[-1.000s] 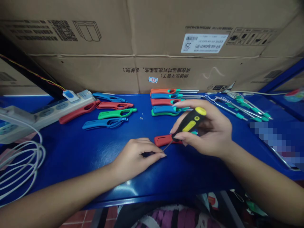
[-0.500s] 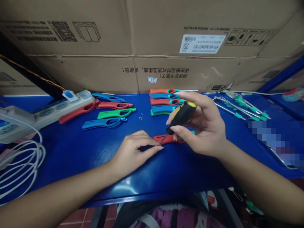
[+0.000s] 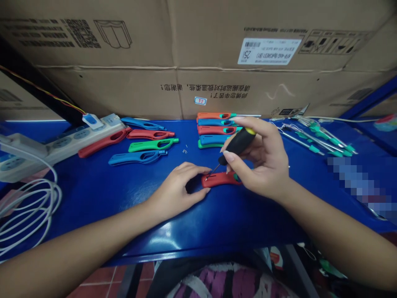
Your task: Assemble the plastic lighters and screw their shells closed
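My right hand [image 3: 263, 159] is closed around a black and yellow screwdriver [image 3: 238, 145], tilted with its shaft pointing down and left. The screwdriver tip meets the left end of a red long-nosed lighter [image 3: 221, 179] lying on the blue table. A tiny shiny bit, seemingly a screw, shows at the tip. With thumb and forefinger on either side of that end, my left hand [image 3: 178, 188] grips the lighter. Its right part is hidden behind my right hand. Beyond my left hand lie several small screws [image 3: 185, 150].
Several coloured lighter handles [image 3: 154, 145] lie at left beside a white power strip [image 3: 81, 135]. Stacked lighters [image 3: 214, 130] sit at the back middle, metal lighter rods with green ends [image 3: 324, 138] at right. A coiled white cable [image 3: 29, 211] is at far left; a cardboard box [image 3: 130, 91] stands behind.
The screwdriver tip has moved from my left fingertips onto the red lighter's end. My left thumb and forefinger have parted and now straddle that end.
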Demonstrator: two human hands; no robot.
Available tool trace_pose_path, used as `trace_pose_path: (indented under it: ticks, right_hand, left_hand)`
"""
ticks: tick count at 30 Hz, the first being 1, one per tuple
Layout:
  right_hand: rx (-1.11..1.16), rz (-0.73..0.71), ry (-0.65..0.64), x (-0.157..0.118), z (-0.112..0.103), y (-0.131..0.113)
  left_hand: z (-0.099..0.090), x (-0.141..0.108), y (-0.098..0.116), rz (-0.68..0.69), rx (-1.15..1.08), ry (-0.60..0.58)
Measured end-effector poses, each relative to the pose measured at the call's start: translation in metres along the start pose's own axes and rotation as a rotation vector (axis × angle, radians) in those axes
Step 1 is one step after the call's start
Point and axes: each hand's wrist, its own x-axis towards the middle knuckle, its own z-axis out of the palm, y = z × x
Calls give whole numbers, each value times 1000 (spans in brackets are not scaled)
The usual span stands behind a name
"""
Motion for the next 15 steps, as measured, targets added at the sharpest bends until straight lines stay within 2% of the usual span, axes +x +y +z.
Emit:
trace_pose_path:
  ticks: [7, 12, 15]
  right_hand:
    - [-84, -114, -68, -5, 1, 6]
    - [-137, -281, -157, -3, -1, 12]
    - [-169, -258, -241, 0, -4, 9]
  left_hand:
    - [2, -1, -1, 32, -13, -10]
    - [4, 0, -3, 30, -42, -6]
    - [4, 0, -3, 27, -48, -8]
